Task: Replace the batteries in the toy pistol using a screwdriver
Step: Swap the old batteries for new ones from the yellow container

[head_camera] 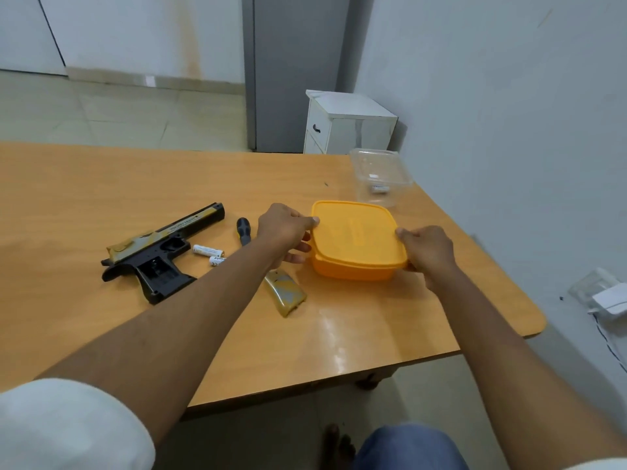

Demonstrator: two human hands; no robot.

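Head view shows us both hands on an orange box [356,242] with its lid on, standing on the wooden table [101,184]. Our left hand [283,228] grips the box's left edge, thumb on the lid rim and fingers curled under the side. Our right hand [429,251] grips the right edge the same way, thumb on top, fingers wrapped down the near corner. The pistol [159,252] lies flat well to the left of the left hand, barrel pointing away and to the right, its grip open with the battery bay exposed. Two batteries [208,254] lie just beside the pistol's grip, between it and our left forearm. The screwdriver [243,230] lies just left of the left wrist, its dark handle showing and its tip hidden behind the arm. The grip cover [285,291], gold and grey, lies near the box's near-left corner, under the left forearm. Beyond the box, near the table's far right corner, stands a clear tub [381,174] with a small white thing in it that we cannot make out.
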